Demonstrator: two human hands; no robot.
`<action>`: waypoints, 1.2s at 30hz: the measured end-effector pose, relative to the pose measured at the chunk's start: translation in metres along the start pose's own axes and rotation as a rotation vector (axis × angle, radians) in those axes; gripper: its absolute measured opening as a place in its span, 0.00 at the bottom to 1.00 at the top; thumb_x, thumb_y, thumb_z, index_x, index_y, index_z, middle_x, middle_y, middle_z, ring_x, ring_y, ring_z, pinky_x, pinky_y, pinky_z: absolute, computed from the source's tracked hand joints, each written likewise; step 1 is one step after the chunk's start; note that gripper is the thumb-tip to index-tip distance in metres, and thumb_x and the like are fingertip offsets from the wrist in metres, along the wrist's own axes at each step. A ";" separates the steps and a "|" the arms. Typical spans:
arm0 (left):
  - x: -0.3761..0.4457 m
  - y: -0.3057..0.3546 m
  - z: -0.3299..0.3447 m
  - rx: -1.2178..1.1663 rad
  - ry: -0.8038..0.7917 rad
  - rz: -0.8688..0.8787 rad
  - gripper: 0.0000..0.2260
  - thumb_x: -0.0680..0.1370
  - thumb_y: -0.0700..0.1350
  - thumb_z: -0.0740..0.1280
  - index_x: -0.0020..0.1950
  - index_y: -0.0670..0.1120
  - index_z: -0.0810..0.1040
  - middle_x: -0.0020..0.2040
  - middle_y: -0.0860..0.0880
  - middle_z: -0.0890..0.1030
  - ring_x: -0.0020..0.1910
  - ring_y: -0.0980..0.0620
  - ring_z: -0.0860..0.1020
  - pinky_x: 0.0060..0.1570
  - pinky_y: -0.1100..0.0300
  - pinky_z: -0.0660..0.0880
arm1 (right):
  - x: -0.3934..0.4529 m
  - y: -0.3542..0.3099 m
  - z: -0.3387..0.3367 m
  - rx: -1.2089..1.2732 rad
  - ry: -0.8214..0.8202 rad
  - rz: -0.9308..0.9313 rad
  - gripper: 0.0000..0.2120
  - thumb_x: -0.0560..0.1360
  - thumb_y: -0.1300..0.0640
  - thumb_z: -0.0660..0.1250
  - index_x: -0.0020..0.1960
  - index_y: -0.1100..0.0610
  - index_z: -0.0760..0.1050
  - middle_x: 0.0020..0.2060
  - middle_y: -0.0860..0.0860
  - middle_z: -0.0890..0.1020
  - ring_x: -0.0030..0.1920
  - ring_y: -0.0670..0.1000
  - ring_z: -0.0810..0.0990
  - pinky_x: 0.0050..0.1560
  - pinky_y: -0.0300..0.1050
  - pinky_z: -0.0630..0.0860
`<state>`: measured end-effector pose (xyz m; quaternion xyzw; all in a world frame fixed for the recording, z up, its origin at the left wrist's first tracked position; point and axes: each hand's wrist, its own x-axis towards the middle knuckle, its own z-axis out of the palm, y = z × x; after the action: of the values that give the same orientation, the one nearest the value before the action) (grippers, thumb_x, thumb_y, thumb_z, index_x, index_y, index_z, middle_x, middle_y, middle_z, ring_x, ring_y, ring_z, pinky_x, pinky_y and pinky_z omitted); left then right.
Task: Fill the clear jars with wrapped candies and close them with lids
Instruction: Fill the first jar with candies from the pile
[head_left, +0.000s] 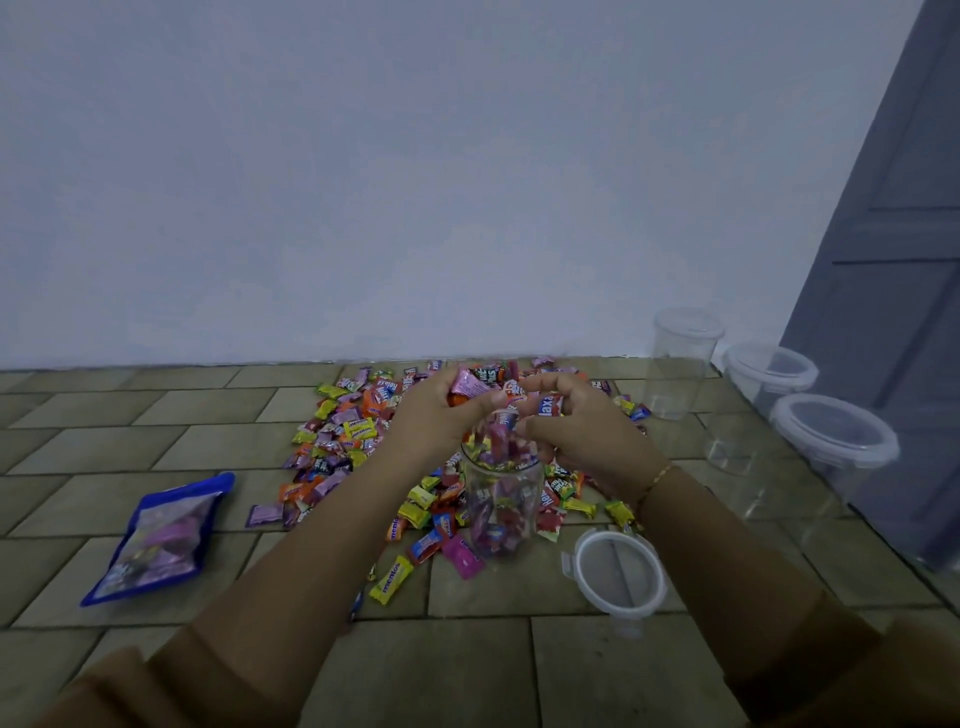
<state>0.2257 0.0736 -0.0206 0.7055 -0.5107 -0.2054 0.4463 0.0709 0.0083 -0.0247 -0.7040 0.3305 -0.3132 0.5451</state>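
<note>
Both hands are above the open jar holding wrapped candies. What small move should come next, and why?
Probably loosen both hands and let the candies fall in. The left hand and right hand hold wrapped candies directly over the mouth of the open jar, which looks partly filled; its lid lies on the floor beside it.

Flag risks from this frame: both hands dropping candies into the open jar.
1. Both hands, left hand and right hand, hold candies above the jar; its mouth is narrow, so some may miss and fall back on the pile.
2. Neither hand steadies the jar, which stands among loose candies; a knock could tip it.
3. The lid lies by the right forearm, which could knock it when drawing back.
</note>
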 end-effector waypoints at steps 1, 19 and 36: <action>0.000 0.000 0.000 0.005 -0.001 0.001 0.31 0.74 0.58 0.67 0.67 0.36 0.69 0.43 0.40 0.79 0.40 0.48 0.77 0.42 0.52 0.72 | 0.000 0.000 0.001 -0.014 -0.002 -0.002 0.17 0.73 0.65 0.68 0.58 0.51 0.71 0.53 0.59 0.79 0.26 0.45 0.74 0.25 0.36 0.70; 0.001 0.004 -0.010 0.071 -0.159 0.099 0.12 0.72 0.49 0.73 0.55 0.54 0.78 0.52 0.54 0.78 0.42 0.60 0.74 0.36 0.76 0.68 | -0.010 -0.014 0.007 -0.079 0.085 0.002 0.08 0.78 0.62 0.60 0.53 0.52 0.72 0.52 0.65 0.80 0.26 0.55 0.77 0.19 0.32 0.65; -0.002 -0.018 -0.017 -0.312 -0.089 0.037 0.04 0.78 0.46 0.65 0.50 0.54 0.78 0.45 0.51 0.81 0.34 0.62 0.76 0.37 0.65 0.72 | -0.011 -0.006 0.002 0.061 0.371 -0.028 0.07 0.77 0.63 0.60 0.51 0.55 0.75 0.47 0.57 0.81 0.20 0.46 0.70 0.21 0.33 0.67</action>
<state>0.2477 0.0840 -0.0270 0.6084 -0.5049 -0.3050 0.5310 0.0669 0.0199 -0.0204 -0.6219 0.4059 -0.4551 0.4913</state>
